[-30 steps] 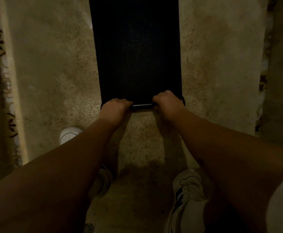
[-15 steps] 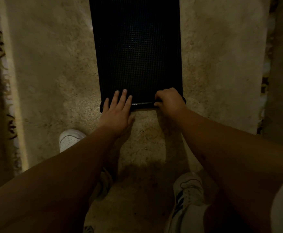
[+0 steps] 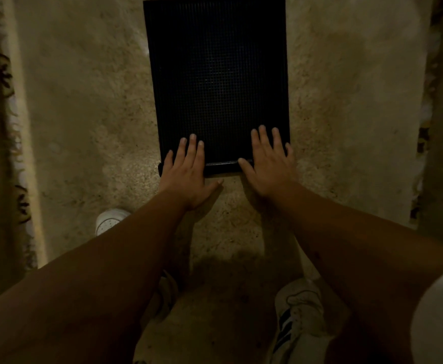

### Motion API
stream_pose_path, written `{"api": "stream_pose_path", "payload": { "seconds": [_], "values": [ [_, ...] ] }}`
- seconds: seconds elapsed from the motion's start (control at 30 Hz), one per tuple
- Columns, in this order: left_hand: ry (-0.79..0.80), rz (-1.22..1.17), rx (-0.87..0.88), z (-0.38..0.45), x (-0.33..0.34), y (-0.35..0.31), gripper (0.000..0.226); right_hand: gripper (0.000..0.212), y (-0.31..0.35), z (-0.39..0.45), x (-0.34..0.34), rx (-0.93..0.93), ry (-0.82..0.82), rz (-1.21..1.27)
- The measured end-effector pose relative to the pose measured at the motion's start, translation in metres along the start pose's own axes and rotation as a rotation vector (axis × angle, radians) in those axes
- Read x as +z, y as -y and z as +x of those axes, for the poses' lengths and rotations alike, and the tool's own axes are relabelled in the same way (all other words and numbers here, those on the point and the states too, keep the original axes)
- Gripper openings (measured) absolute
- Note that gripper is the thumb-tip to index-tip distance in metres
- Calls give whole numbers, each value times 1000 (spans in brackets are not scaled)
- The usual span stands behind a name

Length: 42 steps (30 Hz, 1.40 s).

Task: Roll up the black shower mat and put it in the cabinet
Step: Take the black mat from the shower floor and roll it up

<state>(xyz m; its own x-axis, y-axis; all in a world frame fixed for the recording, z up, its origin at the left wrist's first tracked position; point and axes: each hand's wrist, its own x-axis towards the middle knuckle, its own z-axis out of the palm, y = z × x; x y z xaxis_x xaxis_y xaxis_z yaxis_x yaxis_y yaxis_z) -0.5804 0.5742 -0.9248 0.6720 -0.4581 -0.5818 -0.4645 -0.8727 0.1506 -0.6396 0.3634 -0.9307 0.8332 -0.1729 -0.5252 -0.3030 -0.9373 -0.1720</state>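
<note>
Black shower mat [image 3: 219, 82] lies flat on speckled floor [image 3: 83, 114], near edge curled into a thin roll. Left hand [image 3: 186, 172] and right hand [image 3: 269, 164] press flat on the roll, fingers spread, gripping nothing.

The black shower mat [image 3: 216, 82] is laid flat on the speckled beige floor [image 3: 89, 122], its long sides running away from the viewer and its far end reaching the top edge of the view. Its surface is marked by a fine grid of small squares, faintly lit near the middle. The near end is curled into a thin, tight roll [image 3: 221, 166] lying across the full width of the mat, its smooth outer side turned up. Only this narrow strip is rolled; the rest is spread out. The cabinet is not seen in the view.
</note>
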Motion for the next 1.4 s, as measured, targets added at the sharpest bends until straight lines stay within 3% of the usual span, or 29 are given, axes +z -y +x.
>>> {"api": "stream_pose_path", "payload": {
  "seconds": [0.4, 0.63, 0.8, 0.97, 1.27, 1.4],
  "values": [
    [-182, -127, -100, 16, 3, -2, 73, 75, 2, 11, -8, 16, -14, 5],
    [-151, -80, -140, 23, -8, -6, 69, 78, 9, 5, -14, 16, -79, 48],
    [-186, -97, -153, 26, -4, -4, 70, 82, 9, 13, -6, -15, 4, -17],
    [-314, -66, -41, 26, -3, -27, 64, 79, 8, 18, -6, -17, 11, 15],
    [-242, -64, -85, 45, -9, -31, 64, 81, 6, 24, -14, -22, 37, 54],
    [-241, -109, -127, 52, -13, -29, 68, 78, 7, 28, -18, -6, -95, 10]
  ]
}}
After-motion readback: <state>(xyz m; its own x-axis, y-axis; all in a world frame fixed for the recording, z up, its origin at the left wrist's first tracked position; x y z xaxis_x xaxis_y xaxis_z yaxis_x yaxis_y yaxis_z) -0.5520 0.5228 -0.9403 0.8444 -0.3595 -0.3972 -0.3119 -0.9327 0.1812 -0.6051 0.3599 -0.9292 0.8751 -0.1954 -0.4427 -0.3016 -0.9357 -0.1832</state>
